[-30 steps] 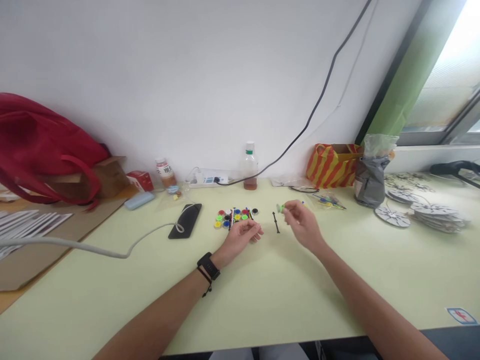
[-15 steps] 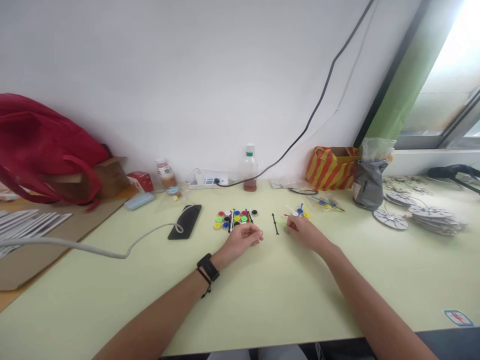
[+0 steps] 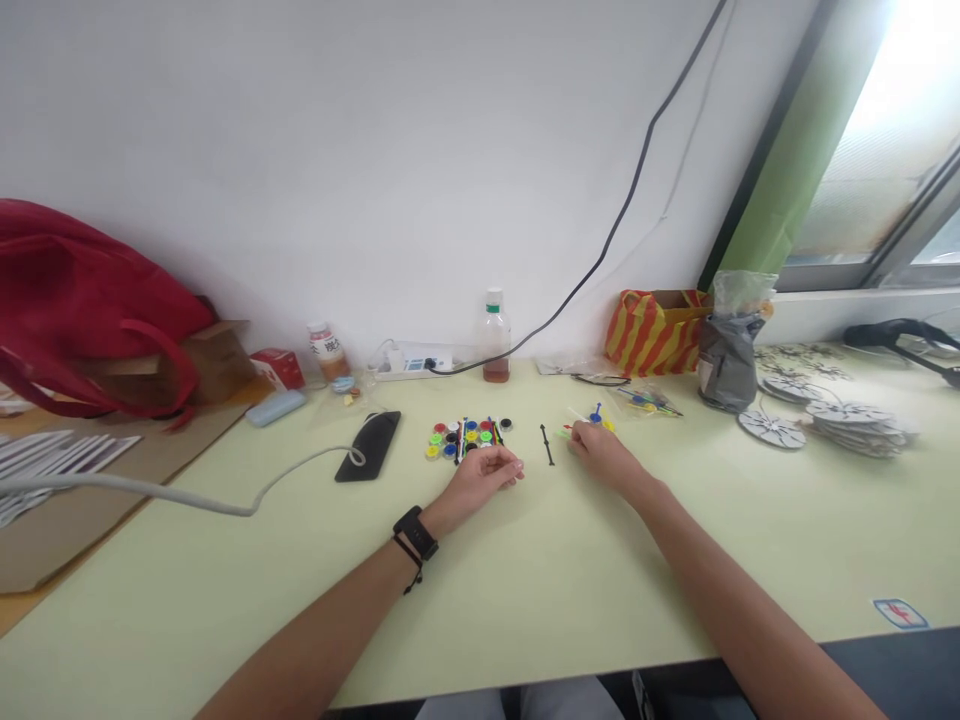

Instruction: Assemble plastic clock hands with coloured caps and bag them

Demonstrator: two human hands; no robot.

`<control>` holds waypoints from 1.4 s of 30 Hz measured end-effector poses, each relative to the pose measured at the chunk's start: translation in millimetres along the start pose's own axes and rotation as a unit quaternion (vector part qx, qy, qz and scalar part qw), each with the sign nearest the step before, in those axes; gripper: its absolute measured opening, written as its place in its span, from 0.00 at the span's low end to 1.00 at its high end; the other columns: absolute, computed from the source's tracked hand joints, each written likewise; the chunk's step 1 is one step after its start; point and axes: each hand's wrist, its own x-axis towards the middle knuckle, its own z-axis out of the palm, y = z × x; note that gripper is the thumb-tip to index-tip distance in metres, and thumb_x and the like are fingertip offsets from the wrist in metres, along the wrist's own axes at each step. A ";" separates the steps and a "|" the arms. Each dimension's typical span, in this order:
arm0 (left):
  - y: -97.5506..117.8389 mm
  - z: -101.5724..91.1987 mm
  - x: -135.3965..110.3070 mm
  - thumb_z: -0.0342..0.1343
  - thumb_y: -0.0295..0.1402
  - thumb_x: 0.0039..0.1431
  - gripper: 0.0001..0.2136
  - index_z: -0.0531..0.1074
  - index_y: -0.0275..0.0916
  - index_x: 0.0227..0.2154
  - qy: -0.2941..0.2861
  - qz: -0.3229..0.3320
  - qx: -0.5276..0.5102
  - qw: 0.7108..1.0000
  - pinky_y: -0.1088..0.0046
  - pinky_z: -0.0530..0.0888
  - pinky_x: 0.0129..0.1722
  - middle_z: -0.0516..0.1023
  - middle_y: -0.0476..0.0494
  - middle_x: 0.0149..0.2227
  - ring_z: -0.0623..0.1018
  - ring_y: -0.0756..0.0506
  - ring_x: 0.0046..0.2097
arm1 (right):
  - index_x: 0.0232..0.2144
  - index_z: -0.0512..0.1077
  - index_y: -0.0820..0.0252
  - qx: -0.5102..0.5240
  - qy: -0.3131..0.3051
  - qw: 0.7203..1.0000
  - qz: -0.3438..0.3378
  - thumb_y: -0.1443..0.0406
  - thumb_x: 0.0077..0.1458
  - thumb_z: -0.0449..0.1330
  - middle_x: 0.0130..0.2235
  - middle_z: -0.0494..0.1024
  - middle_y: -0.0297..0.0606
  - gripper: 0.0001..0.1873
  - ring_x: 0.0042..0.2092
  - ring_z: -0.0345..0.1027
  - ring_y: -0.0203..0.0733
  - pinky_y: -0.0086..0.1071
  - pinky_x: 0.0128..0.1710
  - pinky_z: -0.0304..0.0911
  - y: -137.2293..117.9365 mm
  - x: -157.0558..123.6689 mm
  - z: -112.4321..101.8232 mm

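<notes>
My left hand (image 3: 486,474) rests on the table with its fingers curled and the thumb against them; anything inside is hidden. Just beyond it lies a cluster of coloured round discs (image 3: 433,452), with several arrow-shaped spinner pointers (image 3: 462,440) lying across them. A black double-ended arrow pointer (image 3: 547,445) lies alone between my hands. My right hand (image 3: 598,447) is pinched closed over a small group of coloured pieces, among them a blue arrow pointer (image 3: 598,410). Red and green tips peek out at its fingertips; whether they are gripped cannot be made out.
A black phone (image 3: 369,446) with a grey cable lies to the left. Along the wall stand a bottle (image 3: 496,340), a power strip (image 3: 412,361), a striped bag (image 3: 654,335) and a grey bag (image 3: 727,365). Patterned white discs (image 3: 772,428) are stacked at right; a red bag (image 3: 90,290) is at left.
My right hand has shifted slightly away from me, and the light green piece at its fingertips shows less. My left hand stays in place. The view has turned slightly right.
</notes>
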 end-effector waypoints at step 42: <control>0.6 0.8 -4.6 0.56 0.40 0.67 0.11 0.80 0.41 0.37 0.093 0.151 0.245 0.953 0.68 0.70 0.38 0.80 0.46 0.33 0.75 0.44 0.34 | 0.42 0.72 0.56 0.357 -0.047 0.924 -0.128 0.58 0.65 0.56 0.37 0.77 0.36 0.09 0.38 0.71 0.41 0.34 0.39 0.67 -46.2 -16.1 1.3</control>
